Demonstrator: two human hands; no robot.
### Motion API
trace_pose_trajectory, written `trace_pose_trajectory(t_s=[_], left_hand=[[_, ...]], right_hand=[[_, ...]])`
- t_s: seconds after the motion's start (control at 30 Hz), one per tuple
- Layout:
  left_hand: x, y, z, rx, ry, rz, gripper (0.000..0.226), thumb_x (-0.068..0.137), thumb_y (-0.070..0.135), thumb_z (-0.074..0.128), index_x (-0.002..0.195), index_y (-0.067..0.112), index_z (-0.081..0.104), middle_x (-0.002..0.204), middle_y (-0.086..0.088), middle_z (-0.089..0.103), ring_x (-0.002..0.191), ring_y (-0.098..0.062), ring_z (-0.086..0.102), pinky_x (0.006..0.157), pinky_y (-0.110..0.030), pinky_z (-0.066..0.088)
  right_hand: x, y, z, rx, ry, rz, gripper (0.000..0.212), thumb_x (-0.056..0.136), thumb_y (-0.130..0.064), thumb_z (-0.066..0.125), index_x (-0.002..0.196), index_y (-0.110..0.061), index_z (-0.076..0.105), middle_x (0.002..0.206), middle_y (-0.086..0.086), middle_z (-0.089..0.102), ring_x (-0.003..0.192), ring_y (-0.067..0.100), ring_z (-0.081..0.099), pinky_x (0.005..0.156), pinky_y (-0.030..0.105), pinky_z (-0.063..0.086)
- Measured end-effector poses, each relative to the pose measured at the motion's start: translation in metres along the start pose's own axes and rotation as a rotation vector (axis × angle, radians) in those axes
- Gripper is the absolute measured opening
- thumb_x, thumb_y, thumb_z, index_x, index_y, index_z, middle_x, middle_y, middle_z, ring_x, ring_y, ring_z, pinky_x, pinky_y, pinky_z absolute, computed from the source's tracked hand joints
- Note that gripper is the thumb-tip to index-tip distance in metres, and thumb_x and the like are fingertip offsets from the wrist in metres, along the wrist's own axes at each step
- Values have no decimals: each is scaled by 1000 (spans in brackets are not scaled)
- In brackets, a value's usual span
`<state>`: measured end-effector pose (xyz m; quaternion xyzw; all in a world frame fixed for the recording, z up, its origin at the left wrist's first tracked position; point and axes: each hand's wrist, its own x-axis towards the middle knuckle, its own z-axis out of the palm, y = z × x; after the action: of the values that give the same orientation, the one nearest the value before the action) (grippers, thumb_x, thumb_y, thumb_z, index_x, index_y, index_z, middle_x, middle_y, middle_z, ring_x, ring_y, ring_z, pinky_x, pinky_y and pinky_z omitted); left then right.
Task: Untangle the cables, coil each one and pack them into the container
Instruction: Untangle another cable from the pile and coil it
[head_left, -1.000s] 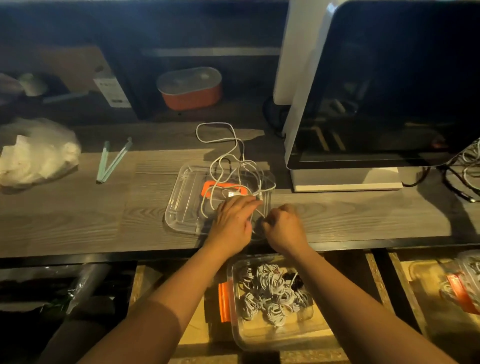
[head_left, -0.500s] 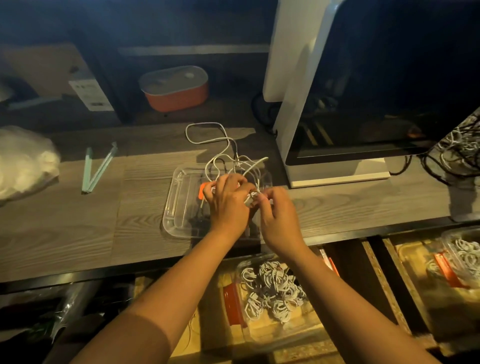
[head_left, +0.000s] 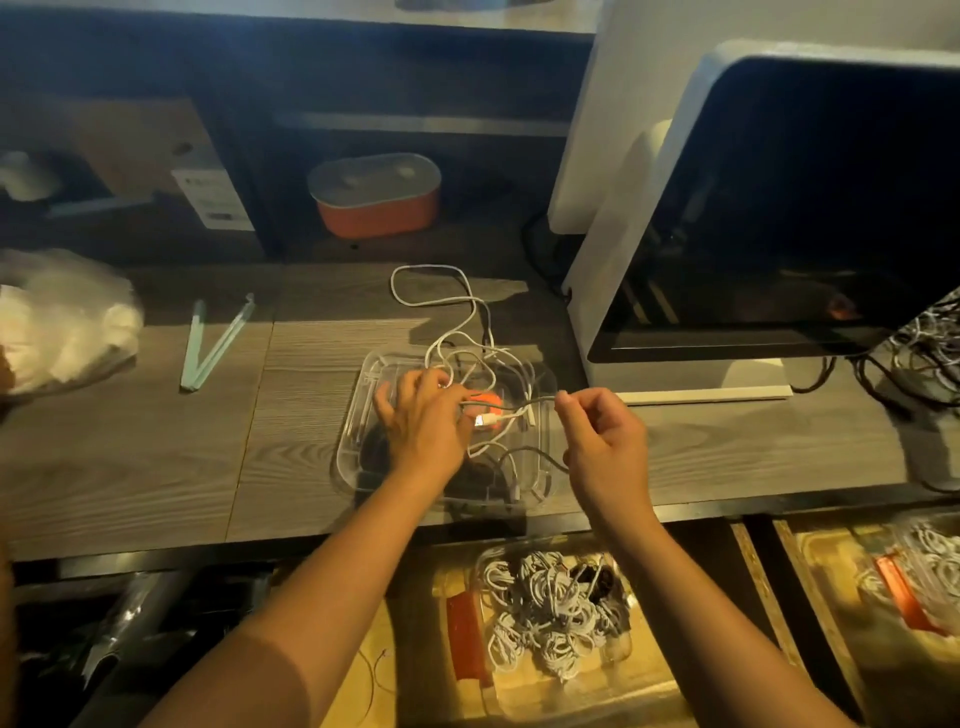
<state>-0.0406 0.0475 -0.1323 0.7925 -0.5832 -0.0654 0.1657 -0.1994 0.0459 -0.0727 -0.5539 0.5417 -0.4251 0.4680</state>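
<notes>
A clear plastic container (head_left: 358, 415) with an orange part inside lies on the wooden desk. A tangle of white cables (head_left: 447, 306) lies in it and loops out over its far rim onto the desk. My left hand (head_left: 423, 421) is over the container, its fingers curled on the cable strands beside a white USB plug (head_left: 485, 420). My right hand (head_left: 602, 436) is at the container's right edge and pinches a strand between thumb and forefinger, drawn taut toward the left hand.
A big monitor (head_left: 779, 218) stands at the right, with more tangled cables (head_left: 930, 348) beside it. Mint-green tongs (head_left: 213, 343) and a plastic bag (head_left: 57, 322) lie left. An orange lidded box (head_left: 374, 195) sits behind. Below the desk edge, bins (head_left: 550, 608) hold coiled cables.
My hands were close together over the container; now the right hand has drawn away to the right with a strand stretched between them. The view has shifted slightly.
</notes>
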Motion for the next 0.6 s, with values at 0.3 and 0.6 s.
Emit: trace_pose_trajectory(t_s=[0.3, 0.6], left_hand=[[5, -10, -22, 16, 64, -57, 17, 84, 24, 61, 99, 24, 70, 150, 1, 31, 139, -23, 16, 109, -44, 11], [-24, 25, -48, -293, 56, 107, 100, 77, 30, 71, 146, 29, -2, 156, 6, -1, 140, -6, -14, 118, -39, -4]], right_hand=[[18, -23, -28, 223, 178, 177, 24, 98, -30, 45, 81, -20, 59, 77, -5, 55, 74, 8, 50, 68, 23, 40], [7, -29, -14, 158, 99, 102, 23, 99, -27, 42, 83, -25, 58, 119, 5, 61, 109, 12, 57, 85, 21, 46]])
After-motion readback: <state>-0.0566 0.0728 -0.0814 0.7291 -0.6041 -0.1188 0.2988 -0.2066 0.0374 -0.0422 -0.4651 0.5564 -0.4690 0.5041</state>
